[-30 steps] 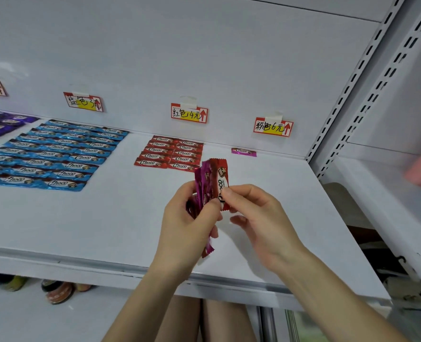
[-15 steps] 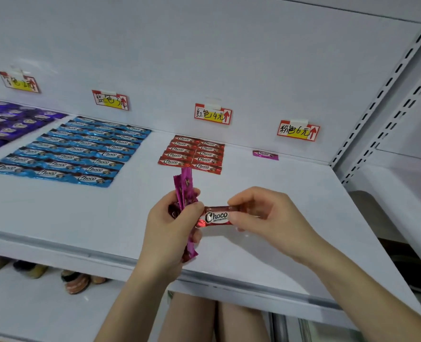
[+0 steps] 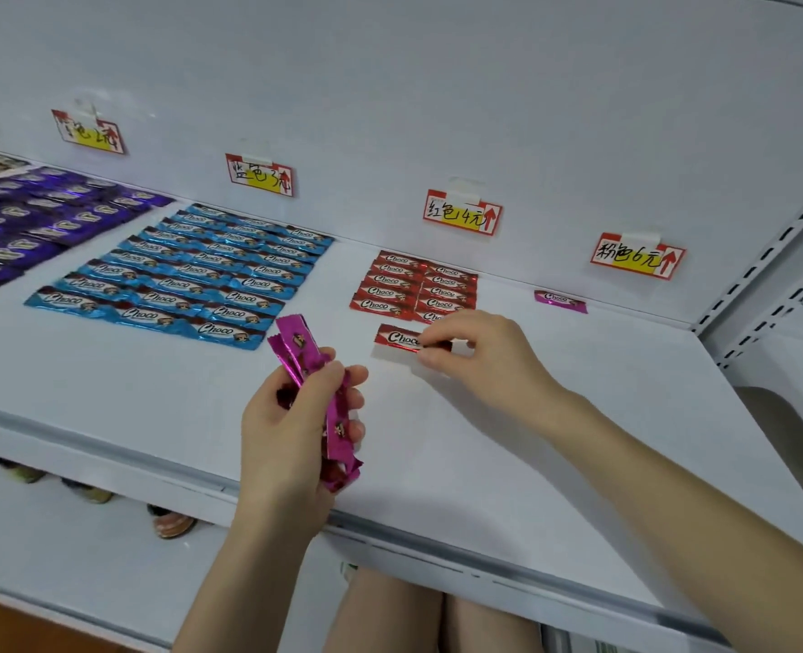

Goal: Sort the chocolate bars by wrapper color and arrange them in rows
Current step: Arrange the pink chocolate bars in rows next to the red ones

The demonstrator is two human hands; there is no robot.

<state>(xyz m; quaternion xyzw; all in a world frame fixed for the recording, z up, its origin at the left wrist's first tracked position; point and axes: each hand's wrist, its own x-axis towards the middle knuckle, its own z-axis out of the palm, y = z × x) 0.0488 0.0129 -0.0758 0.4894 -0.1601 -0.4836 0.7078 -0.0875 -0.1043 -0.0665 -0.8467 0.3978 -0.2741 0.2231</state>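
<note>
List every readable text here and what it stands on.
"Choco": held red bar in the right hand; blue bars; red bars in rows.
"蓝色3元": second tag, above the blue bars.
"红色4元": third tag, above the red bars.
"粉色6元": fourth tag, above the lone pink bar.
Too blurred: leftmost tag, purple bars, pink bars in the left hand.

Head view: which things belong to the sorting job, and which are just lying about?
In the job: red bar pinched by the right hand; pink bars gripped in the left hand; red rows, blue rows, purple rows, lone pink bar on the shelf; colour labels.
Lying about: shoes below the shelf.
</note>
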